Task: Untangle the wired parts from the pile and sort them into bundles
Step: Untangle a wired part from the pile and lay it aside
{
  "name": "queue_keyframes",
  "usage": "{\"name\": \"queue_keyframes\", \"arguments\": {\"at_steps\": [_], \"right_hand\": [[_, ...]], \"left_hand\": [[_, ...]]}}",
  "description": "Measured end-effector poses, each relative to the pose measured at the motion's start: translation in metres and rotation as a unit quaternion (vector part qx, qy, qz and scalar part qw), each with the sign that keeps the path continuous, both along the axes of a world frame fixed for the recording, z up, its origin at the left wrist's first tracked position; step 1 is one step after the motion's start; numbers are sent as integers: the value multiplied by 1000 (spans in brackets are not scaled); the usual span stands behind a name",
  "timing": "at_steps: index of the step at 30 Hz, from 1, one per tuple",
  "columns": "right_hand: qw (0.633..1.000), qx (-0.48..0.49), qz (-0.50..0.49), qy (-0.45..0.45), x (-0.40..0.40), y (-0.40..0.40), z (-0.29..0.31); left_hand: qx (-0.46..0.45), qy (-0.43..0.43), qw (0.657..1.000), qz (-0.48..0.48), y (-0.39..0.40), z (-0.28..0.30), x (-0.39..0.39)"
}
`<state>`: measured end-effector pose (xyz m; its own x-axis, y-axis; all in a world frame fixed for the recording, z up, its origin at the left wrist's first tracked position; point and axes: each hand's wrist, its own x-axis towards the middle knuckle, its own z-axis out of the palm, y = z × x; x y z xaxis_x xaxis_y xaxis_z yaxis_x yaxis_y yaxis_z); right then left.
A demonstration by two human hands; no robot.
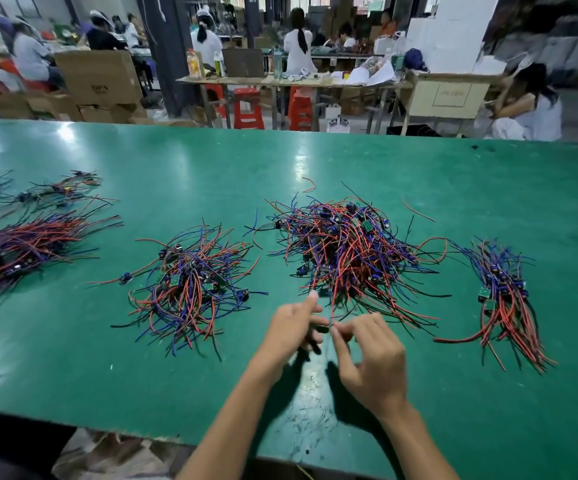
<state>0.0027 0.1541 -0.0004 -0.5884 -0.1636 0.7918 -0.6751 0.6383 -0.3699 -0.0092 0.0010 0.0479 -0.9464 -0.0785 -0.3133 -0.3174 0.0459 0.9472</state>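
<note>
A large tangled pile of red, blue and black wired parts with small green boards lies in the middle of the green table. Just in front of it, my left hand and my right hand meet over the table. Both pinch one small dark wired part whose red wire runs up into the pile. A smaller loose pile lies to the left. A straightened bundle lies at the right, and another bundle at the far left.
More wired parts lie at the back left. Single stray wires lie behind the main pile. The table's near edge runs just below my forearms. Beyond the far edge are red stools, cardboard boxes and seated people.
</note>
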Motion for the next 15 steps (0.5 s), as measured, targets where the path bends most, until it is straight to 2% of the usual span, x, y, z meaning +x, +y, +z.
{"name": "queue_keyframes", "arguments": {"at_steps": [2, 7, 9, 12, 15], "right_hand": [[997, 39, 61, 24, 6, -3, 2], [985, 64, 157, -21, 12, -1, 7], [986, 28, 148, -77, 10, 3, 7], [972, -62, 70, -216, 3, 7, 6], [900, -216, 69, -372, -8, 9, 8]], "left_hand": [[51, -4, 999, 15, 11, -6, -5], [47, 33, 998, 32, 7, -16, -6], [65, 55, 996, 33, 3, -20, -1], [52, 103, 993, 22, -3, -25, 8], [42, 145, 988, 36, -6, -30, 13]]}}
